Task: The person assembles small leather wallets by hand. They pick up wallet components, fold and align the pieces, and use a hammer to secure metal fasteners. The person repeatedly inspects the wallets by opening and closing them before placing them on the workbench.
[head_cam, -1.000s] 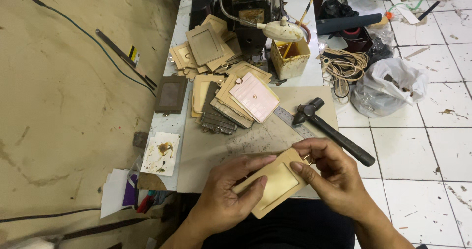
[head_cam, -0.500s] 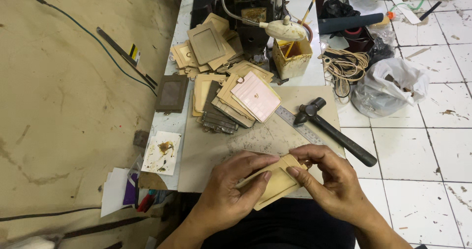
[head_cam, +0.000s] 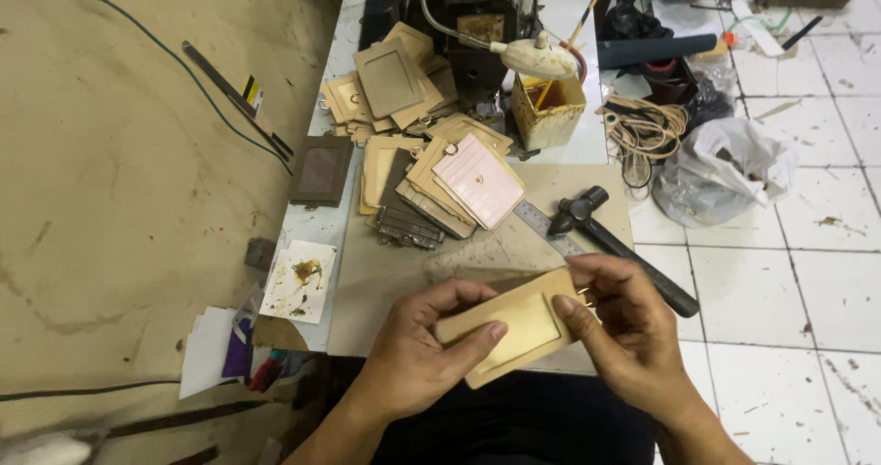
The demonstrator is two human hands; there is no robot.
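Tan card holder (head_cam: 514,327) now tilted, turned since a second ago, over near desk (head_cam: 385,281) edge. Left hand (head_cam: 427,355) pinching lower-left corner; right hand (head_cam: 624,327) gripping right end. Hammer (head_cam: 615,245) unmoved.

Tan card holder (head_cam: 518,329), pink quilted holder (head_cam: 479,179)

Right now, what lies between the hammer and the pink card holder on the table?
In the head view, a metal ruler lies between the hammer and the pink card holder.
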